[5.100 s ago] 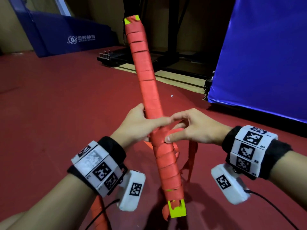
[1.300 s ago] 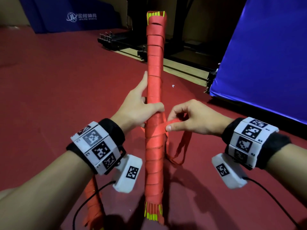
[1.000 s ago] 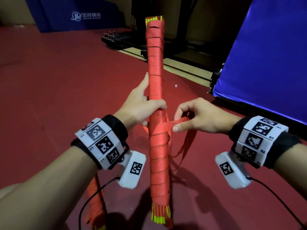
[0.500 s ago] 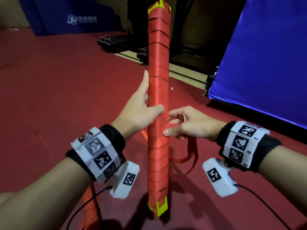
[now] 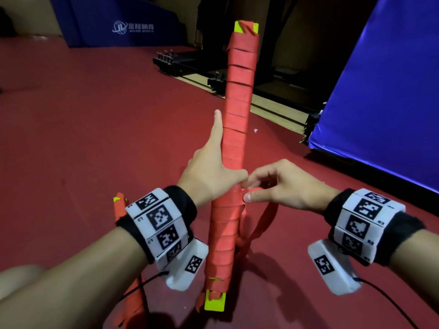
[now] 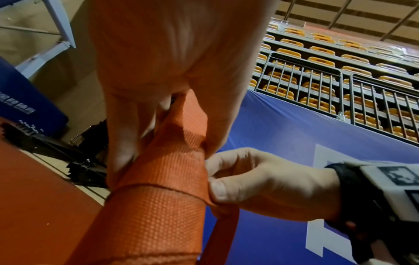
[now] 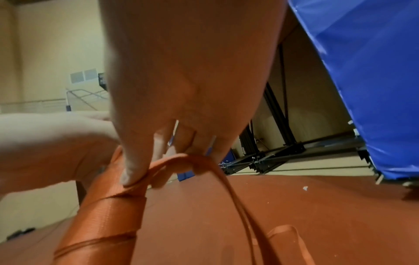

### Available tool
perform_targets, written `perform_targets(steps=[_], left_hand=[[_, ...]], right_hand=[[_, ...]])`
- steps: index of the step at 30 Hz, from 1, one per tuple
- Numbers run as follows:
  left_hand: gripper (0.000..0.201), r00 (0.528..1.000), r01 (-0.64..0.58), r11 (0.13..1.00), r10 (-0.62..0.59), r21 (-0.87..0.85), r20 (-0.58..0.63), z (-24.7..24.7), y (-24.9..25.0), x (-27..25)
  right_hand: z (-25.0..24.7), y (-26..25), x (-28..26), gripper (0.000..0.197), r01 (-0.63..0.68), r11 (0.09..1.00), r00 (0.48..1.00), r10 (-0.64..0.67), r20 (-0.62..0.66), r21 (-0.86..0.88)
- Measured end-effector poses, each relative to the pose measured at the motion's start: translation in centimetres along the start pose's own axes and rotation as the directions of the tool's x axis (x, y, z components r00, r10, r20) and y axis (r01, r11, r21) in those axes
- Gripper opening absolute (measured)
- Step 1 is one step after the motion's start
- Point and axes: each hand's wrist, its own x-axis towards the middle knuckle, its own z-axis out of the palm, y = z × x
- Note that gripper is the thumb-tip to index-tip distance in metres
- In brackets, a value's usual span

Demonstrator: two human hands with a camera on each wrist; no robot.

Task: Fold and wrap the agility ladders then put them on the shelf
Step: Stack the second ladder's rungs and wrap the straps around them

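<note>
A folded agility ladder bundle, yellow rungs wound in red strap, stands upright before me, its yellow end near the floor. My left hand grips the bundle's middle, thumb across the front and index finger laid up along its side. My right hand pinches the loose red strap against the bundle's right side. In the left wrist view the right hand's thumb presses the strap onto the ladder bundle. The right wrist view shows the strap looped under my right fingers, its tail hanging down.
Another red ladder bundle lies on the red floor behind my left wrist. A blue padded panel stands to the right. Black metal frames and a blue mat lie at the back.
The bundle has turned in my hands and its flat yellow ends now face me. My right hand has kept the strap pinched close against the bundle's side.
</note>
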Motion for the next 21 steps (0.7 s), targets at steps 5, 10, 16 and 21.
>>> perform_targets(steps=[5,10,16,21], left_hand=[[0.134,0.999,-0.029,0.99,0.031,-0.137,0.016,0.3,-0.3,0.8],[0.133,0.998,-0.049,0.964,0.054,-0.261,0.013,-0.5,0.3,1.2],[0.129,0.996,0.04,0.961,-0.016,-0.275,0.09,-1.0,0.8,0.9],[0.135,0.998,-0.048,0.958,0.056,-0.282,0.022,-0.3,0.8,0.5]], right_hand=[[-0.1,0.4,0.4,0.015,0.027,0.987,0.997,-0.037,-0.06,-0.156],[0.5,0.1,0.4,0.033,-0.068,0.982,0.991,0.046,0.128,0.174],[0.3,-1.2,-0.4,0.007,-0.111,0.971,0.973,0.063,0.222,0.21],[0.5,-1.4,0.0,0.014,-0.042,0.99,0.999,0.04,0.017,0.134]])
